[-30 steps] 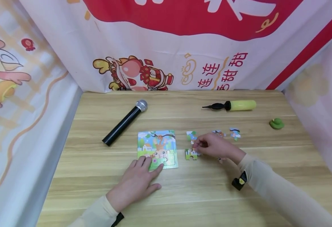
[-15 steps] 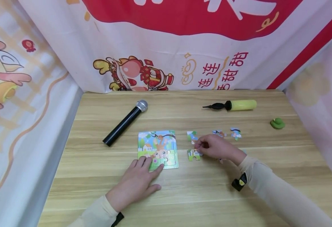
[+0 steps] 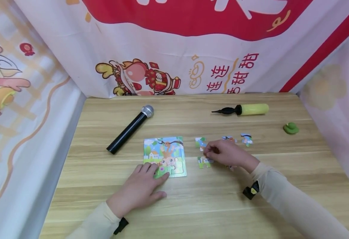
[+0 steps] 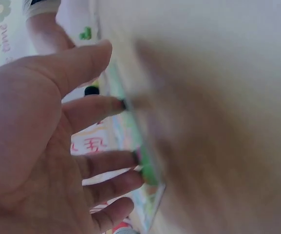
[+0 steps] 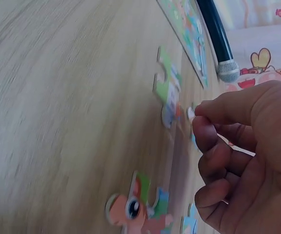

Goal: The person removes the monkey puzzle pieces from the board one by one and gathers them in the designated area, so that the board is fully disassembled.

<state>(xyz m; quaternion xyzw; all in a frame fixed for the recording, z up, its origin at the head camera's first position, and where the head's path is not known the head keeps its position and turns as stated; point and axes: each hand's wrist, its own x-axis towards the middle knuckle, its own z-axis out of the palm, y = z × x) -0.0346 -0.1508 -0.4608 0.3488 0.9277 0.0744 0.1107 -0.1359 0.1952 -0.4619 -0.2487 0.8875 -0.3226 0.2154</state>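
Observation:
My left hand (image 3: 140, 187) rests its fingertips on the near-left corner of a square puzzle board (image 3: 178, 147) that shows a cartoon animal, trees and a house. In the left wrist view its fingers (image 4: 108, 165) reach the board's edge, spread apart. My right hand (image 3: 228, 154) hovers beside a loose jigsaw piece (image 3: 204, 162) with a green and white print. In the right wrist view the thumb and forefinger meet, the other fingers are curled, and nothing shows between them. The piece (image 5: 170, 90) lies on the table just apart from the fingertips.
More jigsaw pieces lie around the right hand, one blue-green (image 3: 200, 142), one at the far right (image 3: 246, 138), one with an eye (image 5: 135, 209). A microphone (image 3: 129, 131), a yellow hand pump (image 3: 253, 109) and a green toy (image 3: 291, 128) lie farther back. Printed cloth (image 3: 168, 43) hangs behind.
The green and white jigsaw piece has shifted slightly right and turned a little under the right fingertips. Both hands stay nearly in place; the view drifts slightly.

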